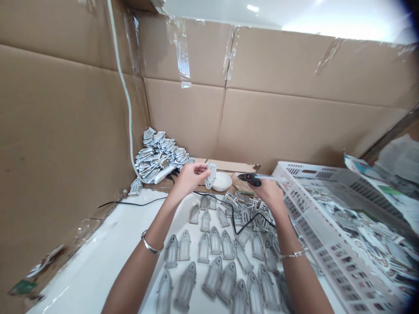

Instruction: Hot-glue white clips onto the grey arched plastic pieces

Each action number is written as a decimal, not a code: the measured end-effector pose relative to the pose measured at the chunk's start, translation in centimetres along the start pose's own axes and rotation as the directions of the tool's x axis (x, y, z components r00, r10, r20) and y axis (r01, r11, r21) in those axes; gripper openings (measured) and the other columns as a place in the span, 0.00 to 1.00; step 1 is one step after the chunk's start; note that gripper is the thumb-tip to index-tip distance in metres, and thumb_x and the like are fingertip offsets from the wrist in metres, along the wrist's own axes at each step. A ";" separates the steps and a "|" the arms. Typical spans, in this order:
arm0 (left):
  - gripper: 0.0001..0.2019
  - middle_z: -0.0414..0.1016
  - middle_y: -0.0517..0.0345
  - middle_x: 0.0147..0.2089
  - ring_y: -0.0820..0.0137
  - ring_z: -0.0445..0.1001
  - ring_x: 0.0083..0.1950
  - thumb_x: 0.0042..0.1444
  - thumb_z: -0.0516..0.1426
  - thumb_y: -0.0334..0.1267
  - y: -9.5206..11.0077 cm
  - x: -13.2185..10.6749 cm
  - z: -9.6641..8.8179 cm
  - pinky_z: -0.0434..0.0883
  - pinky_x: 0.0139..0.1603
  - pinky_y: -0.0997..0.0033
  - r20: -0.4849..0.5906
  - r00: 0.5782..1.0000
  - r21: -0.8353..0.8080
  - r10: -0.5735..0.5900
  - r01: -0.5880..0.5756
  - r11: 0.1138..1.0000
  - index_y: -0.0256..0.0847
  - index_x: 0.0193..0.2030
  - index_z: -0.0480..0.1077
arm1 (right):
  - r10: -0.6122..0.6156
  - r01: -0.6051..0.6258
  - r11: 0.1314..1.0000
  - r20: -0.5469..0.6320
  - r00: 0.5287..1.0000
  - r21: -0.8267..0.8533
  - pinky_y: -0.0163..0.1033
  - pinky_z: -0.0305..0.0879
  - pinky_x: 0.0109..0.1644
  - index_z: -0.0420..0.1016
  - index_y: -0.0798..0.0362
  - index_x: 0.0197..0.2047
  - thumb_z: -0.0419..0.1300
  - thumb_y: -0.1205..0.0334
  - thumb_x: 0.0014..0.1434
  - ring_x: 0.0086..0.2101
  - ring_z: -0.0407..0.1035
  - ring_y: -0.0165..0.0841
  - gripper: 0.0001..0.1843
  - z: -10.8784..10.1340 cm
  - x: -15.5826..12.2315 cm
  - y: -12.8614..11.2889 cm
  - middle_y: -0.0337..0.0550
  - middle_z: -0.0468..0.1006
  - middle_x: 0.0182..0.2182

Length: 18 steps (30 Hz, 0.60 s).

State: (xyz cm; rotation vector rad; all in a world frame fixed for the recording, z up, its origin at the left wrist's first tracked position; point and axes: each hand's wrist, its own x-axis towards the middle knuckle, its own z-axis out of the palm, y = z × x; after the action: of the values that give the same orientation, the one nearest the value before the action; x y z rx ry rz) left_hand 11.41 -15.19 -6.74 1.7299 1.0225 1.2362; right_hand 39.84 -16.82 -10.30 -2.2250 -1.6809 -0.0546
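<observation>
My left hand (191, 177) pinches a small pale arch-shaped piece (211, 174) by its left edge, holding it upright. A black hot glue gun (250, 178) with a clear glue stick out of its back is gripped in my right hand (269, 193); its nozzle points left toward the piece, apart from it. Between and behind the hands sits a white bowl (221, 181). Many grey arch-shaped pieces (215, 240) lie spread over the white table (131, 222) below my hands, some heaped near my right wrist.
A pile of white-edged pieces (157, 157) leans in the back left corner. On the right stands a white slatted plastic crate (314, 222) full of flat pieces. A black cord (242, 229) crosses the table. Cardboard walls (183, 113) close off the back and left.
</observation>
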 end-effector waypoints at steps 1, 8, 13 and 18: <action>0.11 0.81 0.49 0.38 0.65 0.78 0.38 0.50 0.63 0.41 -0.3 0.1 0.0 0.75 0.40 0.65 0.003 1.000 -0.004 -0.006 0.006 1.000 0.36 0.36 0.77 | 0.047 -0.042 0.997 0.080 0.996 -0.066 0.42 0.65 0.41 0.79 0.52 0.46 0.56 0.48 0.59 0.44 0.76 0.48 0.20 0.6 0.3 0.4 0.56 0.82 0.43; 0.11 0.82 0.48 0.35 0.65 0.79 0.34 0.48 0.64 0.39 -4.9 1.2 -1.2 0.76 0.37 0.67 -0.109 0.991 0.136 -0.075 0.089 0.987 0.35 0.35 0.78 | 0.227 -0.183 0.963 0.236 0.945 -0.196 0.49 0.69 0.47 0.80 0.57 0.51 0.56 0.55 0.60 0.50 0.75 0.53 0.22 2.6 1.3 2.3 0.65 0.79 0.49; 0.11 0.83 0.46 0.39 0.63 0.79 0.34 0.50 0.61 0.38 -6.4 3.1 -7.4 0.76 0.36 0.65 -0.291 0.953 0.320 -0.086 0.181 0.930 0.33 0.38 0.78 | 0.223 -0.165 0.963 0.289 0.931 -0.212 0.50 0.69 0.49 0.79 0.57 0.51 0.54 0.51 0.61 0.51 0.74 0.54 0.24 1.5 1.5 2.3 0.63 0.79 0.51; 0.13 0.82 0.42 0.44 0.57 0.79 0.45 0.51 0.59 0.35 -4.8 9.8 -16.2 0.72 0.50 0.60 -0.447 0.895 0.536 0.005 0.263 0.802 0.31 0.42 0.77 | 0.146 -0.078 0.976 0.350 0.925 -0.201 0.48 0.69 0.48 0.79 0.54 0.51 0.53 0.47 0.60 0.50 0.75 0.52 0.25 1.3 1.3 1.5 0.59 0.80 0.49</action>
State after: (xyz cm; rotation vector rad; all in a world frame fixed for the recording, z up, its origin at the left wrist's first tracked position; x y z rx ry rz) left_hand -3.00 -2.28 -3.78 1.8105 1.9299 1.3259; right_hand 41.43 -15.57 -11.60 -2.5947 -1.7865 0.2571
